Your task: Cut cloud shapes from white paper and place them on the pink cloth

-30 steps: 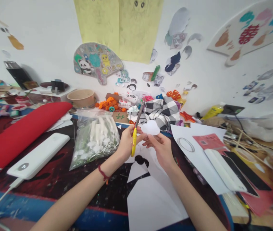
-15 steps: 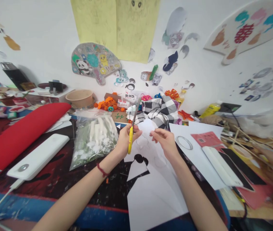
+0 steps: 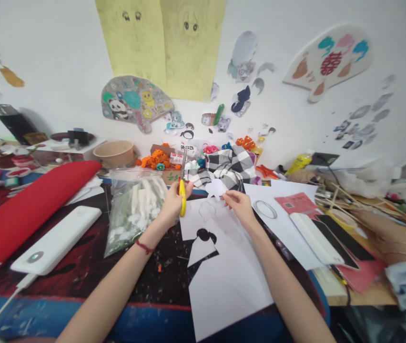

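— Which hand is nearer to the cut-out (image 3: 216, 188)?
— The right hand (image 3: 240, 206). It pinches the white paper at its edge, between thumb and fingers. The cut-out lies to the left of these fingertips and a little farther from the person.
— And the left hand (image 3: 170, 206)?
— It is closed around the yellow handles of the scissors (image 3: 182, 199), to the left of the cut-out and apart from it.
— How is their long axis?
— It runs away from the person: the handles are near and the blades point toward the wall (image 3: 267, 138), so they pass beside the cut-out, not toward it. If the blades are open, I cannot tell.
— What is around the cut-out?
— Nearer to the person than it is the sheet (image 3: 231, 281), with faint pencil outlines. Just behind it is the checked cloth (image 3: 224, 166). Farther left is the clear bag (image 3: 135, 209), on the counter (image 3: 167, 286).
— Is there some writing?
— On the white fan (image 3: 326, 62), high to the right of the cut-out, I read a red 囍. The label (image 3: 187, 146) behind and left of it has dark characters, but they are too small for me to read with certainty. I can see no brand.
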The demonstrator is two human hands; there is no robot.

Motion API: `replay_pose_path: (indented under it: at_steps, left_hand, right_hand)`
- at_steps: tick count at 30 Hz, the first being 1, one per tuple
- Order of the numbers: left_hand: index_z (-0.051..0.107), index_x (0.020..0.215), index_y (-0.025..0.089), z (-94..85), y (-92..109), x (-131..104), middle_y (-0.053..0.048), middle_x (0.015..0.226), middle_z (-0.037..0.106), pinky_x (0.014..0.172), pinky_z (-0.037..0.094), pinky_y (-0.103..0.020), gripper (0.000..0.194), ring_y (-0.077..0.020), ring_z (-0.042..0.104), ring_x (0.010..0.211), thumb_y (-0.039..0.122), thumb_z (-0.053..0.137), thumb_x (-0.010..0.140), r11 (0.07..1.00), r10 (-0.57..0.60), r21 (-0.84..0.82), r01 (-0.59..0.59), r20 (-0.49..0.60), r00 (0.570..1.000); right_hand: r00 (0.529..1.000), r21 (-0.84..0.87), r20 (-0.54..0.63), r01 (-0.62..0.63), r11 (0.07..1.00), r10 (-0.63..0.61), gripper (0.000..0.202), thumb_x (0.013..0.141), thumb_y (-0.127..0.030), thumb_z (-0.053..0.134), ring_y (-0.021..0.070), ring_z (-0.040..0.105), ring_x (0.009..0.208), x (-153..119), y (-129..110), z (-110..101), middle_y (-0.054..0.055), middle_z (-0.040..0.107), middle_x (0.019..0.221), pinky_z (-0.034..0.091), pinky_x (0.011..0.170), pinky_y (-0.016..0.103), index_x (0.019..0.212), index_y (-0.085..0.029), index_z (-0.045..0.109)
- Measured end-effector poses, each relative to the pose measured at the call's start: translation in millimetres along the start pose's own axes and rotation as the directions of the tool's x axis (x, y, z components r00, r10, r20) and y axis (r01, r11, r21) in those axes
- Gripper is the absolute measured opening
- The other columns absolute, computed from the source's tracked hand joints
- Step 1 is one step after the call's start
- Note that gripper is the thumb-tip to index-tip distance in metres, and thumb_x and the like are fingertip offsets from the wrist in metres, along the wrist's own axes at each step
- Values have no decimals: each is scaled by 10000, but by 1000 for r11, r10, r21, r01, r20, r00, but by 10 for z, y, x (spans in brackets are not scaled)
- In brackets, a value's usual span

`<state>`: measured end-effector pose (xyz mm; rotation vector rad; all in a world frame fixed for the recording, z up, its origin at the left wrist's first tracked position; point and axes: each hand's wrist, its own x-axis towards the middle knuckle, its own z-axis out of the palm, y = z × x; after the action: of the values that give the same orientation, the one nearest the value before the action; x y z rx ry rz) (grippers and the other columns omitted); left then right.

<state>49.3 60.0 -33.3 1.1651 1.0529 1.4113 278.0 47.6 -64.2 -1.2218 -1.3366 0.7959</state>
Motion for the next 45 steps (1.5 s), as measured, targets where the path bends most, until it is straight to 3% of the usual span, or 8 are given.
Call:
replay_pose_path:
  at_steps: [6,10,14,21,26,33,39,45]
  left_hand:
    - [619,1052,131,15,-21,-61,-42,975,646,697,555,-309,223,-139,628,794,325,592,947,994,38,99,-42,47,998]
    - [602,852,137,12,-95,-54,12,762,608,599,453,-234,312,-108,555,650,375,784,765,994,34,100,-41,72,997]
    - [564,764,160,30,-172,-27,21,747,618,592,401,-222,423,-102,535,626,326,891,552,998,36,54,-42,109,993]
    - [513,776,181,81,-114,-73,46,710,577,606,402,-225,414,-91,517,611,346,849,597,998,39,-51,-33,109,993]
    - [515,752,176,99,-80,-121,47,675,561,565,370,-222,418,-84,486,579,331,862,578,998,16,-57,-10,120,993]
    - [548,800,175,102,-79,-85,28,706,577,553,350,-218,434,-92,477,601,465,823,629,999,34,-25,-32,64,997]
    - [485,734,190,36,-89,9,56,619,482,509,308,-213,440,-69,377,515,572,704,727,993,97,72,-95,-22,995]
    - [521,691,179,-66,-13,43,37,608,502,509,303,-225,464,-90,403,521,624,637,755,925,161,333,-182,92,983]
  right_hand:
    - [999,13,37,12,1000,-12,409,697,-530,750,143,588,554,-43,-33,46,90,748,765,433,492,252,819,-140,740]
    - [998,29,55,11,1000,-13,391,710,-515,748,141,587,556,-84,-98,98,81,741,746,437,499,252,829,-143,742]
    - [997,47,77,7,999,-11,359,722,-496,748,138,582,554,-121,-164,135,69,730,728,439,508,257,821,-151,736]
    - [992,83,123,-14,996,4,355,688,-457,796,146,602,560,-170,-212,206,25,695,675,436,506,253,883,-168,733]
    - [990,88,137,8,996,-20,314,742,-472,751,129,572,546,-230,-184,310,36,705,699,449,532,261,794,-163,727]
    - [999,103,45,26,994,-30,276,763,-426,741,108,510,509,-223,-168,321,16,653,627,388,491,240,708,-160,691]
    - [1000,144,-14,27,989,-25,255,751,-416,745,104,498,499,-201,-187,293,9,650,640,380,483,237,744,-166,698]
    - [999,173,-37,24,985,-17,270,733,-422,762,103,497,489,-185,-205,262,12,651,629,369,473,239,730,-159,698]
